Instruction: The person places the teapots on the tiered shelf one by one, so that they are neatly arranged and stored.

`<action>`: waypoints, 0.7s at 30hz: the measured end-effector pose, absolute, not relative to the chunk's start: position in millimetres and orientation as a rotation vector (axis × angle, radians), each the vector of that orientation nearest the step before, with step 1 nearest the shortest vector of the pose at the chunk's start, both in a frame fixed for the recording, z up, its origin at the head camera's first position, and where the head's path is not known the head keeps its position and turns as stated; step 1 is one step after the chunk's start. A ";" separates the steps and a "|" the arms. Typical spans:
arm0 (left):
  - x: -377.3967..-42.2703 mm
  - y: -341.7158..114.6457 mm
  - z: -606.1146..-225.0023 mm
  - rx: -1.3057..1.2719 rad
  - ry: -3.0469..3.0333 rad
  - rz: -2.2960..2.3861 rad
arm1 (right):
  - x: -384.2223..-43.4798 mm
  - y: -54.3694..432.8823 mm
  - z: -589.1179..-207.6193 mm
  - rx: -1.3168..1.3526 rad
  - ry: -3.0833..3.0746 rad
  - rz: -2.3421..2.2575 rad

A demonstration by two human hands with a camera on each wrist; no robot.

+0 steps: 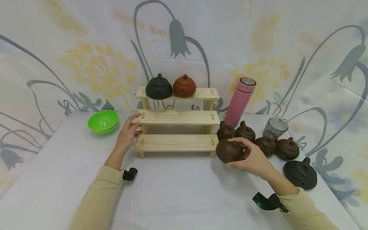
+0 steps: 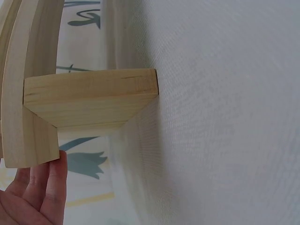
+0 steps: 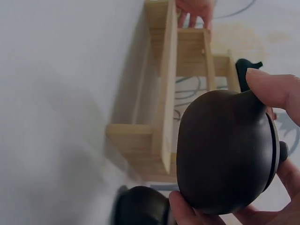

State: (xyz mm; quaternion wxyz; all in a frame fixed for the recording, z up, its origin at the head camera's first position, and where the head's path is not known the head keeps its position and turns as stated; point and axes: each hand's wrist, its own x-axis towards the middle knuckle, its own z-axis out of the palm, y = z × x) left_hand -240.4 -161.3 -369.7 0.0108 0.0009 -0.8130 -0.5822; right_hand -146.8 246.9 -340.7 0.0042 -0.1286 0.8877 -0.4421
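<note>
My right hand (image 1: 253, 158) grips a dark brown teapot (image 1: 228, 151), raised beside the right end of the lowest step of a three-tier wooden shelf (image 1: 175, 143). In the right wrist view, the thumb is at one side of the teapot (image 3: 220, 150) and the fingertips are at the opposite side. At the shelf's left end, my left hand (image 1: 126, 135) holds the end of the middle board (image 1: 178, 117). Its fingers also show against a board end (image 2: 33, 140) in the left wrist view. A black teapot (image 1: 159, 88) and a reddish-brown teapot (image 1: 184, 87) stand on the top board.
Several brown teapots (image 1: 265, 146) cluster right of the shelf, with a flat black teapot (image 1: 300, 174) nearer me. Behind them stand a pink thermos (image 1: 239, 103) and a clear glass (image 1: 275, 127). A green bowl (image 1: 103, 122) sits on the white-covered table (image 1: 178, 195) at left.
</note>
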 end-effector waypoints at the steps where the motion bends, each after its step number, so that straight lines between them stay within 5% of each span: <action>1: -240.5 -161.0 -369.6 0.003 -2.537 -1.817 | -149.5 246.5 -337.3 -0.415 2.776 -1.390; 21: -241.2 -160.9 -370.6 0.019 -2.552 -1.798 | -201.8 224.0 -281.2 -0.420 2.722 -1.494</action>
